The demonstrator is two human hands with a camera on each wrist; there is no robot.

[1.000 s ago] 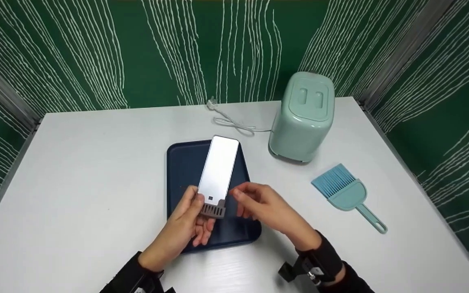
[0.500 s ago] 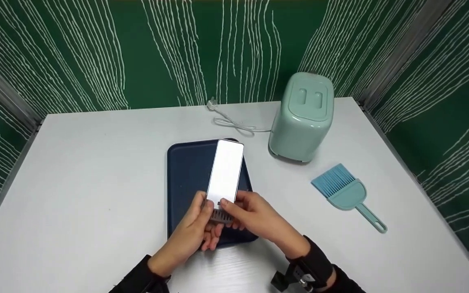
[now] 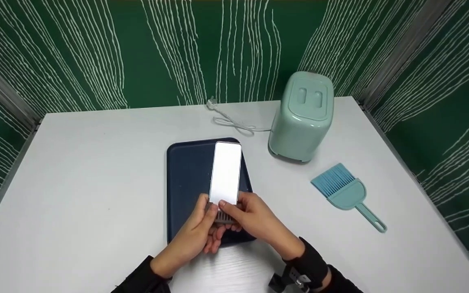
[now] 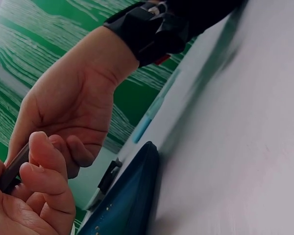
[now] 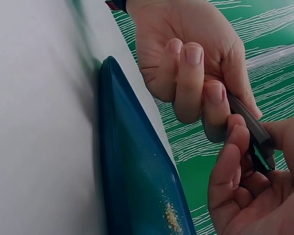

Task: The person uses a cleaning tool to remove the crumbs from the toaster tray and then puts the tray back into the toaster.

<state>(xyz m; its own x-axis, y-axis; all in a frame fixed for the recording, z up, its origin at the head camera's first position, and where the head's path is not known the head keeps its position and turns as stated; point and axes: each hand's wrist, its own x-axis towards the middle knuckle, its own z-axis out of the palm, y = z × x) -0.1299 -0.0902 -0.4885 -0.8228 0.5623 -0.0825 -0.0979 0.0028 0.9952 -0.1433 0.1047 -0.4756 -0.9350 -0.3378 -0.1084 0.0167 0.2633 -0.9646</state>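
Note:
A crumb tray [image 3: 225,175], long and flat with a bright reflective face and a grey slotted end, is held over a dark blue tray [image 3: 187,179] in the head view. My left hand [image 3: 196,234] grips its near left corner, thumb on top and fingers beneath. At the near right corner, my right hand [image 3: 255,215] pinches it with the thumb pressed on the face. The right wrist view shows the crumb tray's grey edge [image 5: 250,120] between both hands. Yellowish crumbs [image 5: 172,219] lie in the blue tray.
A mint-green toaster [image 3: 305,118] stands at the back right, its white cord and plug [image 3: 234,122] lying to its left. Right of the hands lies a teal brush [image 3: 348,195] with its handle toward the near side. Green walls border the white table [image 3: 96,183].
My right hand has closed in from beside the crumb tray and now grips its right corner. The crumb tray has turned straighter and shifted slightly toward me.

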